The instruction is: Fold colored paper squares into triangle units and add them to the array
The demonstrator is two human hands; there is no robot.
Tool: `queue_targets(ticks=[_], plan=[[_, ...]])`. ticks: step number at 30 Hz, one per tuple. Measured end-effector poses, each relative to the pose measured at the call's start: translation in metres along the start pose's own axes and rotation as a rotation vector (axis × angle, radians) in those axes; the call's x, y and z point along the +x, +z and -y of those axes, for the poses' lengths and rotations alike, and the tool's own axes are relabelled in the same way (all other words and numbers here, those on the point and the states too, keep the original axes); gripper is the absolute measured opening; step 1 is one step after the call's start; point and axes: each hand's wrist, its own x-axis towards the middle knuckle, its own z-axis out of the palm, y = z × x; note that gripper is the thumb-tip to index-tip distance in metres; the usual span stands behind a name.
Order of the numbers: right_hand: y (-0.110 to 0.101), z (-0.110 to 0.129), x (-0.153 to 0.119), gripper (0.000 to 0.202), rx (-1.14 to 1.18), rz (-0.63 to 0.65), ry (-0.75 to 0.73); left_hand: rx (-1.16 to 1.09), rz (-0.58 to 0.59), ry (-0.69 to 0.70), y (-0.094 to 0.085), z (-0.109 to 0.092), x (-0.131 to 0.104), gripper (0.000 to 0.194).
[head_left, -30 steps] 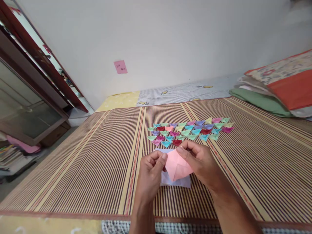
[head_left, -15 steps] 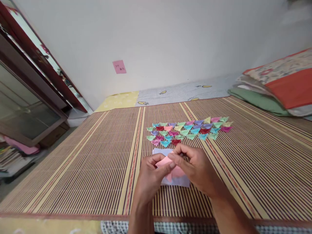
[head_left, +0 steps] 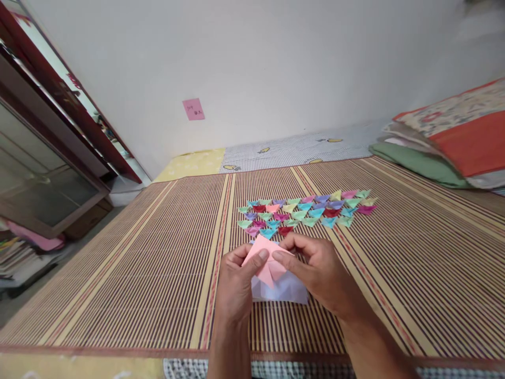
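Pink folded paper [head_left: 269, 269] is held up between both hands, its top corner pointing away from me and a narrow flap hanging down. My left hand [head_left: 241, 276] grips its left side, thumb on top and fingers behind. On the right side, my right hand [head_left: 315, 268] pinches it with the thumb on the face. Below the paper lies a pale lilac stack of sheets [head_left: 286, 290] on the striped mat [head_left: 177, 273]. Beyond the hands are several rows of small folded paper pieces [head_left: 300, 215] in many colours.
Folded bedding [head_left: 465, 137] is piled at the right. A white wall [head_left: 276, 63] with a pink note [head_left: 193, 109] rises behind the mat. At the left stand a glass-fronted cabinet [head_left: 43, 168] and, below it, stacked books [head_left: 18, 258].
The pink paper has been lifted and spread flatter, with its corner now pointing up. My left thumb has moved left and upward on it, and more of the lilac stack shows.
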Motion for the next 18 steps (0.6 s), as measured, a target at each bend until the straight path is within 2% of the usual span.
queue_targets(ticks=[6,10,18], plan=[[-0.001,-0.005,0.000,0.031,0.004,-0.056,-0.001,0.059,0.078,0.062,-0.001,-0.002,-0.002,0.033],[-0.008,-0.009,0.001,0.036,-0.028,0.002,-0.040,0.085,0.154,0.063,-0.002,-0.002,-0.002,0.029],[-0.010,-0.004,0.000,0.038,-0.058,0.023,-0.100,0.062,0.096,0.095,-0.002,-0.003,-0.001,0.032]])
